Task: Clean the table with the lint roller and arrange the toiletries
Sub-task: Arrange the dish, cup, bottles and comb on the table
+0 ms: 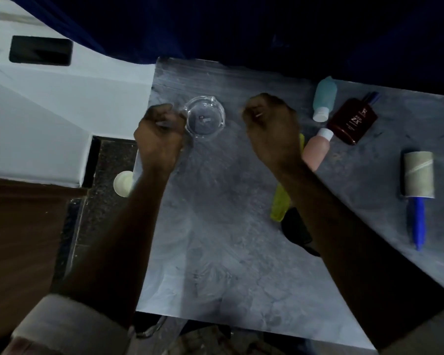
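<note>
A clear glass dish [205, 116] sits at the far left of the grey table [215, 252], with small bits inside it. My left hand [160, 131] is curled with its fingertips on the dish's left rim. My right hand [269, 126] hovers as a closed fist to the right of the dish, and a small pale scrap shows between its fingers. The lint roller [418, 175], with a blue handle, lies alone at the right. A teal bottle [324, 98], a dark red perfume bottle [351, 121] and a pink bottle [315, 149] lie together behind my right hand.
A yellow-green item [280, 203] and a black object [296, 229] lie partly hidden under my right forearm. A white cup [123, 183] stands off the table's left edge. A dark phone [40, 51] rests on the white bed. A blue curtain hangs behind.
</note>
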A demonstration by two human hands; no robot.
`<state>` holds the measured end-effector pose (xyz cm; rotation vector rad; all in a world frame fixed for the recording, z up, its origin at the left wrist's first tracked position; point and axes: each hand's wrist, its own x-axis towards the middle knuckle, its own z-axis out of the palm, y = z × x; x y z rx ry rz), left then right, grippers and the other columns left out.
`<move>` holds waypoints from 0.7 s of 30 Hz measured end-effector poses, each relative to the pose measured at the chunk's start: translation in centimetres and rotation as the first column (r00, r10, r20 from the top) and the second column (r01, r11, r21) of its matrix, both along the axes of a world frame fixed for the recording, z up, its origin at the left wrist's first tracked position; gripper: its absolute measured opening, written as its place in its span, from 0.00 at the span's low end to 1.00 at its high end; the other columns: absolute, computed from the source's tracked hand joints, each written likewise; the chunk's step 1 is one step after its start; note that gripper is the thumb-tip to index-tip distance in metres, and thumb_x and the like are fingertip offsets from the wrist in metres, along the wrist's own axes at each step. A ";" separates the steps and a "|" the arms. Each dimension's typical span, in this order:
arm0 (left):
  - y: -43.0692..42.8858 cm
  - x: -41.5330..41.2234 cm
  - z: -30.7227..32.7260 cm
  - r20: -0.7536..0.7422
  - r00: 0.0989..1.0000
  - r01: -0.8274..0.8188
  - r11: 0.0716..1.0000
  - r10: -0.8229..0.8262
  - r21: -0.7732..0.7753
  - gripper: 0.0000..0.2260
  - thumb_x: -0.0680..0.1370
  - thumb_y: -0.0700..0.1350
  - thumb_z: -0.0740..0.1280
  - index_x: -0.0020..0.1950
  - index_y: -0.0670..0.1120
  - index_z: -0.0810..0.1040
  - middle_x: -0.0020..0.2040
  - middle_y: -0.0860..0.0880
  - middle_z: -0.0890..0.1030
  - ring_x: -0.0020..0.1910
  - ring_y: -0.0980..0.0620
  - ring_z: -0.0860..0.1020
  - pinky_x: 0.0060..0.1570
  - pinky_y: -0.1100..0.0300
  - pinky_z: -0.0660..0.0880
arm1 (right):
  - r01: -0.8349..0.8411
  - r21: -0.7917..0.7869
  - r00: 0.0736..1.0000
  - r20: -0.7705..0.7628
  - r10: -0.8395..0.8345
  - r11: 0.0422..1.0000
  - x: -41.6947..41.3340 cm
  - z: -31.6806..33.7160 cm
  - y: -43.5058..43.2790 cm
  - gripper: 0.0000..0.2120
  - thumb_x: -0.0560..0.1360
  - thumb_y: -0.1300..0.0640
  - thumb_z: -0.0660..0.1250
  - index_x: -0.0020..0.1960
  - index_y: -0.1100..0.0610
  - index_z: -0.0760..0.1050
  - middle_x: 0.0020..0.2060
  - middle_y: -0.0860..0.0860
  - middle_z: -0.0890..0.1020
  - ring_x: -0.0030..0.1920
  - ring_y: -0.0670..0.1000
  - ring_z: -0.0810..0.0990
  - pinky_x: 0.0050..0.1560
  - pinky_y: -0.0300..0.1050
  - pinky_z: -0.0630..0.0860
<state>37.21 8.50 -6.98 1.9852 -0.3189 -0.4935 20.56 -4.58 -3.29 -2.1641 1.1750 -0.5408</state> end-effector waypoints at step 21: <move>5.5 -22.7 -0.1 0.097 0.544 0.820 0.553 -0.833 0.145 0.40 0.71 0.55 0.81 0.79 0.57 0.67 0.74 0.57 0.72 0.61 0.58 0.81 0.55 0.53 0.84 | -0.001 0.415 0.996 -0.086 0.040 0.910 -26.1 -1.8 8.6 0.37 0.67 0.66 0.79 0.70 0.48 0.70 0.62 0.44 0.73 0.59 0.40 0.75 0.50 0.26 0.78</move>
